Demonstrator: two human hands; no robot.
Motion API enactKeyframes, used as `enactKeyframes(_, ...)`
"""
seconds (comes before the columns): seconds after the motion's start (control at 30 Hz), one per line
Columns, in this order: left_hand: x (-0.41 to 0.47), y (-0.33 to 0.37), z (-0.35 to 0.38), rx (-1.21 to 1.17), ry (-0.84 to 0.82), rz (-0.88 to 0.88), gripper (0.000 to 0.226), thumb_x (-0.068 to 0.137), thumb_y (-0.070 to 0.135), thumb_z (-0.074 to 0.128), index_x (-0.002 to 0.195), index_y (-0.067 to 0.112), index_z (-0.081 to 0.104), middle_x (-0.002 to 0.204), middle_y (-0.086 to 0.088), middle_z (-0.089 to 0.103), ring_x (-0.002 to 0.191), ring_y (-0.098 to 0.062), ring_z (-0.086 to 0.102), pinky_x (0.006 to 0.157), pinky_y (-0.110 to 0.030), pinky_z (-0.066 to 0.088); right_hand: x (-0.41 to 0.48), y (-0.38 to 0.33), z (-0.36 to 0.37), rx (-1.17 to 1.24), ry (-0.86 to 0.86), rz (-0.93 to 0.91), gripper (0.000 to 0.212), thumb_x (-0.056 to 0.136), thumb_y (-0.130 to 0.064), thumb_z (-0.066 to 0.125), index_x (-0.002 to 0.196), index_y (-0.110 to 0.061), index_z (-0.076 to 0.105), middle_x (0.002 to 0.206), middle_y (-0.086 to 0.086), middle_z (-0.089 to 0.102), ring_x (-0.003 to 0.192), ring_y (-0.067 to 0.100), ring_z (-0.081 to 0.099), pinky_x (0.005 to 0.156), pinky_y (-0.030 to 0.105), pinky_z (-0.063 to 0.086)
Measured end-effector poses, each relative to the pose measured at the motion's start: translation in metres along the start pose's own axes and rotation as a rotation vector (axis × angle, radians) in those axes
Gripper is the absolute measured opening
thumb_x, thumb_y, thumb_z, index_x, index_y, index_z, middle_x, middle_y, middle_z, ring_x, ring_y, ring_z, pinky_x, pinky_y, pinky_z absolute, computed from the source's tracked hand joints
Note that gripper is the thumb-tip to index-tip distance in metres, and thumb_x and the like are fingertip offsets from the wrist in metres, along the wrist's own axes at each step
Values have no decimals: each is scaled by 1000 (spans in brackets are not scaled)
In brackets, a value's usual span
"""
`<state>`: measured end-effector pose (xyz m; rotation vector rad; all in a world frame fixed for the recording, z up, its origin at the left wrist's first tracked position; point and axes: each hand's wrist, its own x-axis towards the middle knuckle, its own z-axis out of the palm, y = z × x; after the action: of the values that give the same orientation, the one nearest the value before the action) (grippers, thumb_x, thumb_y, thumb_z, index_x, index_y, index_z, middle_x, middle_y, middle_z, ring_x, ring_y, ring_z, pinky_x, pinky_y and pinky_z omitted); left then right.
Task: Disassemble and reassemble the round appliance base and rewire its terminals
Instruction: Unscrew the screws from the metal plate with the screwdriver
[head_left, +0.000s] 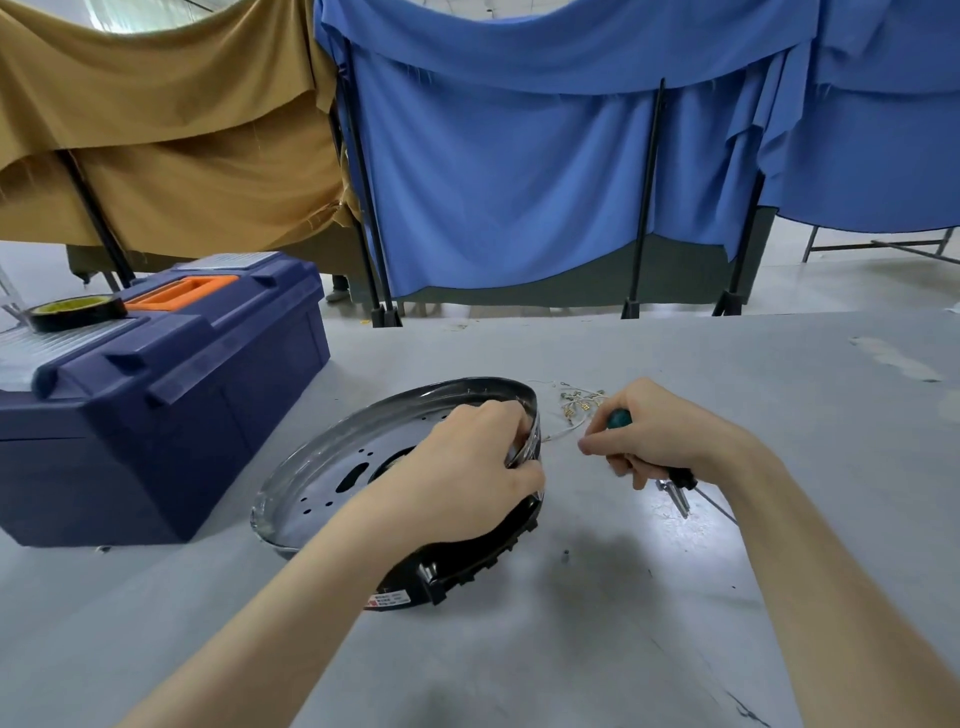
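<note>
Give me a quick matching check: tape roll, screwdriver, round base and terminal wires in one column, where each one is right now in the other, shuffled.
Things:
1. tape roll
2. screwdriver
3. round base
4. terminal wires

Places:
A. gripped at its rim by the left hand
B. on the toolbox lid
C. lying on the table beyond the right hand
D. held in the right hand

Pairs: 1-B, 2-D, 3-A, 4-C

Grey table (727, 389): blue toolbox (156, 415) well left of left hand (467, 467), round base (311, 483) under it, wires (582, 402) just beyond right hand (660, 431), small screw (565, 554) nr it.
</note>
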<state>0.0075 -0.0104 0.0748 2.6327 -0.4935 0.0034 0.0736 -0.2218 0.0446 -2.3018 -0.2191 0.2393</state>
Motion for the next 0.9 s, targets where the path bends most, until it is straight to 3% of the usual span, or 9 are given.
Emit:
enactKeyframes(0.13,1,0,5,8,-2,1,16,92,32,56,92,17,51,98,-1,58,95,-23,55,81,-39,48,-2,-4,2,-84,-246,-11,5,86,-13,72,89,-10,74,70,5,74,39,15,46,52,25,53)
enactKeyframes(0.23,2,-2,7,26,13,14,17,93,31,55,94,14,51,92,0,55,81,-21,49,65,-31,39,-4,-9,13,-165,-435,51,15,77,-16,80,90,-10,74,75,6,76,40,14,39,55,24,53)
enactKeyframes(0.33,1,-3,10,28,34,37,17,93,28,54,94,11,52,90,-1,56,80,-22,49,68,-34,42,-4,-14,25,-246,-498,68,29,68,-29,86,82,-7,74,71,1,74,39,13,35,54,24,53)
enactKeyframes(0.43,-1,-3,14,50,30,36,18,93,28,53,95,10,51,91,-2,56,87,-25,50,77,-40,45,-2,-16,35,-297,-485,74,36,66,-28,88,81,-1,71,59,-1,68,35,11,39,46,21,49)
enactKeyframes(0.6,-1,-3,16,75,3,9,19,93,27,51,92,8,48,88,-7,53,86,-30,50,73,-41,43,3,-13,43,-334,-447,67,14,75,-14,79,73,-10,66,51,-3,64,36,10,48,46,18,44)
enactKeyframes(0.77,-1,-4,12,36,44,19,21,95,27,50,93,7,47,77,-4,50,69,-23,42,62,-38,35,4,-1,27,-399,-303,154,7,75,-7,72,74,-3,67,56,2,66,31,12,45,43,21,46)
enactKeyframes(0.9,0,-6,4,-32,136,16,23,95,27,51,96,4,52,90,-10,62,85,-29,53,77,-45,45,6,16,16,-424,-177,251,14,78,-10,71,78,-1,61,67,15,70,36,21,45,46,26,48)
